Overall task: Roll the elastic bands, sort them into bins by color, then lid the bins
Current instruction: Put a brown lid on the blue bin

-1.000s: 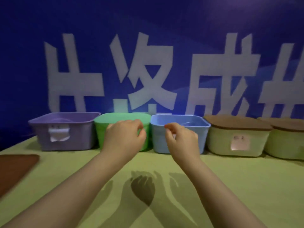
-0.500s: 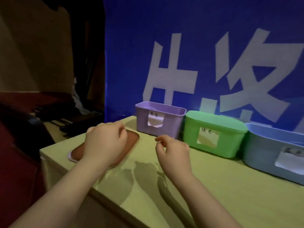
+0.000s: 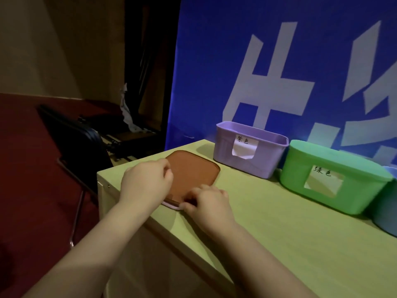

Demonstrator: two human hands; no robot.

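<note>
We cannot tell whether our curled left hand (image 3: 146,181) grips anything; the blue bin (image 3: 386,214) is cut off at three o'clock. The brown lid (image 3: 193,173) lies flat, our right hand (image 3: 207,204) pinching its six-o'clock edge. On the yellow-green table (image 3: 279,237), the purple bin (image 3: 247,155) and green bin (image 3: 330,186) stand at two o'clock.
</note>
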